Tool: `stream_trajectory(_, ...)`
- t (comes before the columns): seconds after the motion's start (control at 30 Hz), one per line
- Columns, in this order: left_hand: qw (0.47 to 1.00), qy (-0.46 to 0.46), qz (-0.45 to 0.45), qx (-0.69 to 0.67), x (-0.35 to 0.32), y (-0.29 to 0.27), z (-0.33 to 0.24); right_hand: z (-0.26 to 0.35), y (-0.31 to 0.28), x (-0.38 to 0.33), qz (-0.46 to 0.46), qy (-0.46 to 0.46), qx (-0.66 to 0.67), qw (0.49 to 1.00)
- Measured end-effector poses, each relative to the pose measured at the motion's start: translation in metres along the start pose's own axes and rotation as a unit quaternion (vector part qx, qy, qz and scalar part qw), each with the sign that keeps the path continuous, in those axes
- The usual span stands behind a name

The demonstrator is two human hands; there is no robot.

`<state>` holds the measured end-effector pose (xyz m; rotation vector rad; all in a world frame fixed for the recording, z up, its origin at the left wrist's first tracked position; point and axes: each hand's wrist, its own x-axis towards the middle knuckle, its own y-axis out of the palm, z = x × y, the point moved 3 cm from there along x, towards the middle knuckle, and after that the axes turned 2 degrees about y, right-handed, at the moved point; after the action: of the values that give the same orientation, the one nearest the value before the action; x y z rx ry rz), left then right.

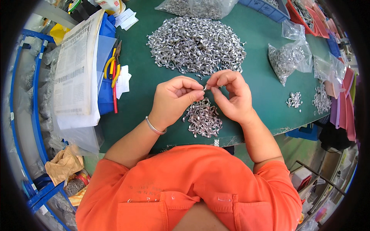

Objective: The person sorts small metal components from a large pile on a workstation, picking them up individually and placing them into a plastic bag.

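Between the fingertips of both hands, above the table, is a small curved silvery metal piece [205, 87]. My left hand [172, 97] pinches it with thumb and forefinger from the left. From the right, my right hand [236, 99] grips it the same way, its other fingers curled. The fingertips partly cover the piece. Just below the hands, near the table's front edge, lies a small heap of similar curved metal pieces [203, 120]. Beyond the hands spreads a much larger pile of silvery curved pieces [196, 43], with a few stray ones at its near side.
The green table [135, 50] carries pliers [117, 57] with yellow handles and printed sheets [75, 73] at left. Plastic bags of metal parts [287, 57] and small clusters of pieces [294, 99] lie right. A blue bin [266, 9] and red tray [314, 23] stand far right.
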<state>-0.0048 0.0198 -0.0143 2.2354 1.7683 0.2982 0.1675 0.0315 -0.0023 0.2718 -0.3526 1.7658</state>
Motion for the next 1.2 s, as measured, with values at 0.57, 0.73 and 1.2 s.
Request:
stream_trajectory(0.57, 0.860, 0.247, 0.158, 0.417, -0.012, 0.021, -0.022, 0.001, -0.048, 0.014, 0.035, 0.045, -0.243, 0.968)
stream_trajectory(0.73, 0.877, 0.219, 0.153, 0.400, -0.010, 0.020, -0.018, -0.005, -0.034, 0.010, 0.118, 0.008, -0.298, 0.947)
stream_trajectory(1.2, 0.979, 0.023, -0.028, 0.200, -0.006, 0.005, 0.007, 0.001, -0.020, 0.007, 0.106, -0.031, -0.357, 0.927)
